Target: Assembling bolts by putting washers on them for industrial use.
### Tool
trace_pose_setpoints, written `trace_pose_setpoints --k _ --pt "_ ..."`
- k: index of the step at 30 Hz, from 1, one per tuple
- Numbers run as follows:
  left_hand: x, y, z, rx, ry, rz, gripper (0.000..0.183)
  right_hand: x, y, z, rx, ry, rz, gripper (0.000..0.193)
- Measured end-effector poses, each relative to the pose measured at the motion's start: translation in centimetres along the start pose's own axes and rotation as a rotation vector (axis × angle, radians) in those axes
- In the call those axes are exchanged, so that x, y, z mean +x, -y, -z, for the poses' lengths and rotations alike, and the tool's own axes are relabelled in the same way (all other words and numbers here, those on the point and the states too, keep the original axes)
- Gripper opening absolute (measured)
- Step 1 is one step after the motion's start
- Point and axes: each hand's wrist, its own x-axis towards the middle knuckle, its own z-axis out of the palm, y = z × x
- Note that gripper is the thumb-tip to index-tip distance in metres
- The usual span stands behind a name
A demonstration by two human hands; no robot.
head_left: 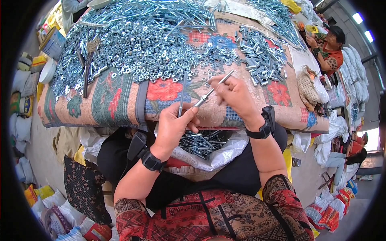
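Note:
My left hand (171,124) is closed around the lower end of a long expansion bolt (217,84), which slants up to the right. A nut (204,97) sits partway along it, above a sleeve (199,102). A second thin metal rod (181,97) stands up from between the same hand's fingers. My right hand (237,96) is at the bolt's upper part, fingers curled beside the shaft and partly blurred; whether they grip it I cannot make out. Below both hands, a white sack (231,154) on my lap holds many bolts (201,143).
Loose nuts and washers (148,56) heap across the blanket-covered table (120,100), with long rods (161,16) behind. Metal sleeves (261,60) lie to the right. A brush-like tool (87,68) rests at left. Another person (331,48) sits at far right, near a woven bag (309,89).

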Motion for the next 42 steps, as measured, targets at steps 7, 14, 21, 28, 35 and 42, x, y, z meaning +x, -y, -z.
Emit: trace_pose_setpoints --k 7,14,21,28,35,42 --pt "0.1 0.9 0.0 0.399 -0.041 -0.189 0.023 -1.2 -0.5 -1.0 -0.251 0.114 0.079 0.025" --pt "0.9 0.3 1.2 -0.04 -0.033 0.005 0.028 0.9 -2.4 7.5 -1.134 -0.415 0.093 0.023" --pt "0.7 -0.1 1.1 -0.044 0.15 0.092 0.027 1.9 -5.1 10.1 -0.979 -0.397 0.122 0.025" --pt "0.4 0.5 0.6 -0.034 0.303 0.164 0.031 0.1 -1.3 5.8 -0.311 0.004 0.301 0.024" --pt "0.3 0.3 0.5 -0.034 0.361 0.155 0.032 0.0 -0.8 4.6 -0.425 -0.034 0.389 0.021" --pt "0.4 0.5 0.4 -0.039 0.373 0.189 0.03 -0.1 -1.0 3.2 0.324 0.044 0.028 0.035"
